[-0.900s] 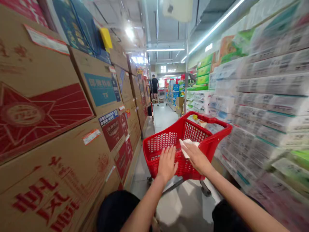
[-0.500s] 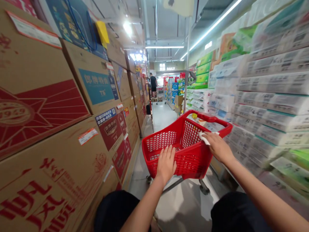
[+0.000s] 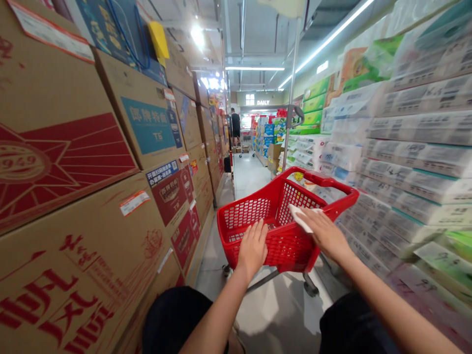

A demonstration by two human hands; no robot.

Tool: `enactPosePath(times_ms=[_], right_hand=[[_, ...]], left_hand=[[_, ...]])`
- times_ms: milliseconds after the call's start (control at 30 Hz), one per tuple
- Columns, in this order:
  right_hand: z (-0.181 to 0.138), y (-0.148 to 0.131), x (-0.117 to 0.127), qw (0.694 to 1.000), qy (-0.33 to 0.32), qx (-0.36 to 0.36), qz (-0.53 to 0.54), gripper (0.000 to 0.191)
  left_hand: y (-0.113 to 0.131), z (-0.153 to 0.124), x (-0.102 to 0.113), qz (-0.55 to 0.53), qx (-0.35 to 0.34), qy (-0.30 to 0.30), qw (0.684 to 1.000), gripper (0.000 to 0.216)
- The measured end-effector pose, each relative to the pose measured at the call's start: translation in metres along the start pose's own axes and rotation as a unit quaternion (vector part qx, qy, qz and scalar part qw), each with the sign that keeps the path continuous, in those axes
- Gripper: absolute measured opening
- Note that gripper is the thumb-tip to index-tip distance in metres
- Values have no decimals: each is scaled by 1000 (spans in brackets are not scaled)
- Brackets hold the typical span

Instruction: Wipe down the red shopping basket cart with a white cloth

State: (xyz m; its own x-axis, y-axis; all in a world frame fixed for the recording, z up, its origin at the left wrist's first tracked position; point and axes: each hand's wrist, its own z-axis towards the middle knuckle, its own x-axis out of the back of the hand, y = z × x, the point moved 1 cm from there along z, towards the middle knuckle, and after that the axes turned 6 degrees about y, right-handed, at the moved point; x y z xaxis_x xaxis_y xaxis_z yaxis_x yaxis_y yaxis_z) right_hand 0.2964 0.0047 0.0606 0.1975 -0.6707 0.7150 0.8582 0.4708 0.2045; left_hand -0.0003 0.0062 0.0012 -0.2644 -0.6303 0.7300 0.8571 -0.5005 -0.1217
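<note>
A red plastic shopping cart with latticed sides stands at an angle in front of me. My left hand grips its near rim, fingers laid over the top edge and thumb on the outside. Farther right along that rim, my right hand presses a folded white cloth, its fingers closed over it. Whether the cloth is fabric or paper I cannot tell. The cart's handle rises beyond my right hand.
Stacked cardboard cartons wall the left side. Packs of tissue paper are piled on the right. A metal pole rises behind the cart. Down the aisle floor, a person in black stands near another cart.
My right hand has slid the cloth leftward along the cart's rim, away from the handle. My left hand keeps its place on the rim.
</note>
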Motion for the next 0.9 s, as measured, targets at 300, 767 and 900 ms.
enactPosePath(times_ms=[300,767,900], right_hand=[[-9,-38,-16,995,45,-83,16,90],[-15,2,-7,999,17,-34,-16,79],[-16,7,-11,995,38,-84,-21,84]], left_hand=[[14,5,1,-7,31,1,1000,68],[3,1,-1,-6,8,-8,1000,70],[10,5,-3,-21,28,-2,999,71]])
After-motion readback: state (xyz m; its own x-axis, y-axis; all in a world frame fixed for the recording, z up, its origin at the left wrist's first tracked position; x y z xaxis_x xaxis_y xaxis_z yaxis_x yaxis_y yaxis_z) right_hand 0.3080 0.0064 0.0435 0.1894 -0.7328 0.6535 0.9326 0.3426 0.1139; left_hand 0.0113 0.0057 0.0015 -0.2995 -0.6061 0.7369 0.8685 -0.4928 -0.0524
